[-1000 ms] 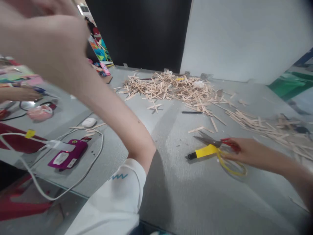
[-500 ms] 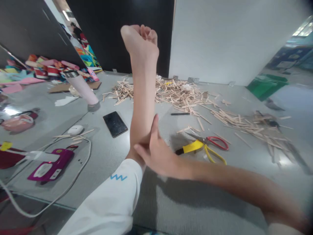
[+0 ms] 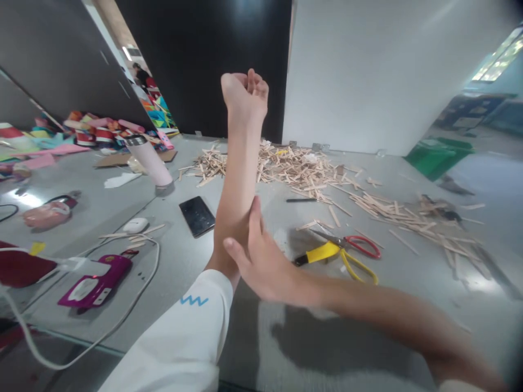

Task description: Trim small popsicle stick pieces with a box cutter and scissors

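Observation:
My left hand [image 3: 246,92] is held up with the forearm nearly upright, its wrist side facing me and its fingers curled in loosely. Nothing shows in it. Low on the left forearm [image 3: 239,179], just above the white sleeve [image 3: 192,321], my right hand [image 3: 265,256] clasps the arm. Its thumb lies across the front and one finger runs up along the side; the other fingers are hidden. Right of that hand lie scissors [image 3: 359,247] with red and yellow handles and a yellow-and-black tool [image 3: 321,252]. A dark smartphone [image 3: 196,216] rests left of the forearm.
Wooden sticks [image 3: 302,169] are heaped at the back and scattered rightward. On the left are a pale pink bottle [image 3: 150,160], a white mouse [image 3: 136,225], and a magenta power strip [image 3: 96,283] with a white cable [image 3: 153,261]. A green bin [image 3: 439,158] stands far right.
My left hand sits lower in view and its fingers have loosened slightly. My right hand keeps its place on the forearm. The view has shifted a little up and left.

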{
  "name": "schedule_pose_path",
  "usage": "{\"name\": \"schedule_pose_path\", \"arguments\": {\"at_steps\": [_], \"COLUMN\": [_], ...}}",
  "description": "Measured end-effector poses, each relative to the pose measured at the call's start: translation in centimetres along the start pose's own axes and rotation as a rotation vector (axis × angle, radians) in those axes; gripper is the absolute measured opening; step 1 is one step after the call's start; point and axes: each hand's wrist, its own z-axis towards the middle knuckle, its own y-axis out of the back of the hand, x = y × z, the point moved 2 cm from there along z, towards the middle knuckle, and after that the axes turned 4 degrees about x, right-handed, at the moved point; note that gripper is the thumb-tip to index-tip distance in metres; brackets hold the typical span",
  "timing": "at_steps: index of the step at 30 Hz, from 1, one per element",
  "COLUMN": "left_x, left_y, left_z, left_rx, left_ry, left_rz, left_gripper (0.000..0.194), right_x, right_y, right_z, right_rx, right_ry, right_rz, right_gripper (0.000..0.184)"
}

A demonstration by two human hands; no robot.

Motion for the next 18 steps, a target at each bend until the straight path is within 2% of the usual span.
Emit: {"name": "schedule_pose_path", "arguments": {"at_steps": [2,3,4,5,6,8,9,11,13,16,17,18], "left_x": [-1.1,-1.6,-1.9,-2.1,-2.0,-1.0,-0.3,0.9,1.3,0.2,-0.3,-0.7], "left_y": [0.0,0.2,0.3,0.6,0.8,1.2,1.3,1.2,0.8,0.2,0.2,0.2], "left_z": [0.0,0.0,0.0,-0.1,-0.3,-0.7,-0.9,-1.4,-1.7,-1.9,-1.9,-2.0], "left_rx": [-0.007,-0.014,-0.022,-0.033,-0.047,-0.078,-0.084,-0.076,-0.047,-0.011,-0.008,-0.010], "left_ry": [-0.035,-0.057,-0.076,-0.092,-0.102,-0.101,-0.088,-0.060,-0.054,-0.092,-0.107,-0.120], "left_rz": [0.025,0.040,0.054,0.068,0.081,0.105,0.118,0.146,0.167,0.184,0.186,0.188], "left_gripper": [0.046,0.046,0.046,0.046,0.044,0.036,0.028,0.024,0.026,0.037,0.038,0.039], "right_x": [-0.8,-1.0,-1.0,-0.9,-0.5,0.4,0.7,1.0,0.3,-1.6,-2.0,-2.1], "right_y": [-0.3,0.1,0.7,1.5,2.3,3.2,3.1,2.0,0.2,-1.8,-1.9,-1.6], "right_z": [-1.6,-2.2,-2.4,-2.3,-1.8,-0.4,0.2,1.0,0.9,-0.5,-0.8,-0.8], "right_rx": [0.301,0.385,0.381,0.293,0.136,-0.182,-0.274,-0.301,-0.167,0.260,0.345,0.350], "right_ry": [-0.204,-0.252,-0.250,-0.196,-0.101,0.130,0.223,0.293,0.182,-0.106,-0.160,-0.166], "right_rz": [0.018,0.006,-0.019,-0.049,-0.073,-0.077,-0.059,-0.041,-0.046,-0.033,-0.028,-0.021], "right_gripper": [0.099,0.094,0.090,0.085,0.081,0.089,0.099,0.114,0.111,0.084,0.081,0.080]}}
